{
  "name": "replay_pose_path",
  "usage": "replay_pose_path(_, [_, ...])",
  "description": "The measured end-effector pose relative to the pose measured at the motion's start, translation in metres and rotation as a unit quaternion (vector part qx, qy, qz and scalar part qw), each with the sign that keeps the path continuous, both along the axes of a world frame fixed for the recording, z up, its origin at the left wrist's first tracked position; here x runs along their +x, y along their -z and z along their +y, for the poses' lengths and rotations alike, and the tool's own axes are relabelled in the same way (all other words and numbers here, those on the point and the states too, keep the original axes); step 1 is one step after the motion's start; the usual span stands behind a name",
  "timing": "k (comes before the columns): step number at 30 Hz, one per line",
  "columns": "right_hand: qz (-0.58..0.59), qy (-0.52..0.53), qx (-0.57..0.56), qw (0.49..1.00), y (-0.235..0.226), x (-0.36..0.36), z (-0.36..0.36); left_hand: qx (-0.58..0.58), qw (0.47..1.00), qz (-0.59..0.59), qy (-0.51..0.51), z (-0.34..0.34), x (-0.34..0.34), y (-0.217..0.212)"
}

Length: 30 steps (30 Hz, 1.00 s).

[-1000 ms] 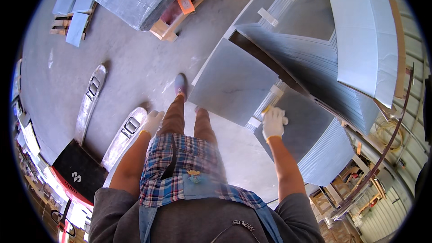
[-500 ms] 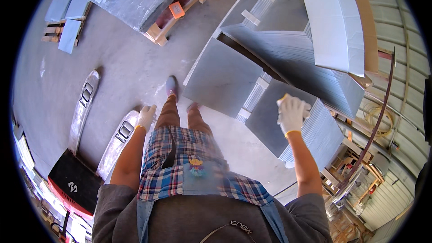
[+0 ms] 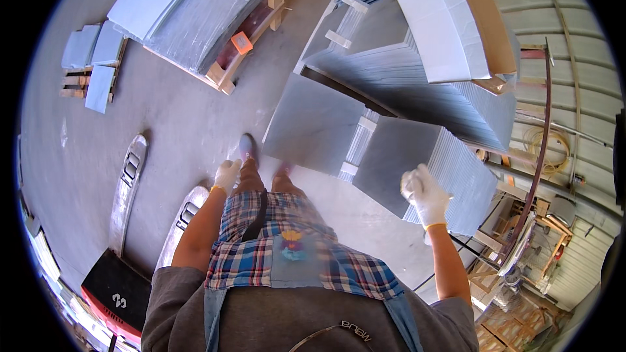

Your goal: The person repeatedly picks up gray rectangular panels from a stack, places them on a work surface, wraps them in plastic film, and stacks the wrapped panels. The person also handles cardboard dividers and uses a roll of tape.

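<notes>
White-gloved right hand, fingers curled on a small pale object, over the stack of flat grey sheets on the floor; white-gloved left hand hangs loosely open; next move probably calls for gripping the top sheet's edge

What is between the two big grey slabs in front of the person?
In the head view, a stack of thin grey sheets seen edge-on, with pale spacer blocks, sits between the left grey slab and the right grey slab beside the gloved right hand.
</notes>
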State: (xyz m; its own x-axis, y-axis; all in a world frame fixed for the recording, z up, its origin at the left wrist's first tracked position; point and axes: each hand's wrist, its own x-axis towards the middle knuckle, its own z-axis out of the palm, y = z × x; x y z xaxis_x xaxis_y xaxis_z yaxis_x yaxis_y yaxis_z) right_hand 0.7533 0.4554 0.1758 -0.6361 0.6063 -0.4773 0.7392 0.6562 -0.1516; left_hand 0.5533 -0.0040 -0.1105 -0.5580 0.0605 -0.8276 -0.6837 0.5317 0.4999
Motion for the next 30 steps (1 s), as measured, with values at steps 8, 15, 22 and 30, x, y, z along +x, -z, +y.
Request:
replay_pose_path(8, [-0.060,0.069,0.307,0.947,0.009,0.045,0.084,0.040,0.998,-0.004,0.043,0.036,-0.004,-0.021])
replay_pose_path(15, [0.078,0.114,0.281,0.950,0.056,0.101,0.108,-0.008,0.998,0.040,0.045,0.007,-0.010,-0.017])
replay_pose_path(22, [-0.088,-0.054,0.268,0.958,0.030,0.015,0.018,-0.017,0.998,0.027,0.050,-0.003,-0.010,0.003])
replay_pose_path(30, [-0.002,0.093,0.246,0.965,0.049,0.006,-0.004,0.017,0.995,0.005,0.100,0.056,-0.017,-0.047])
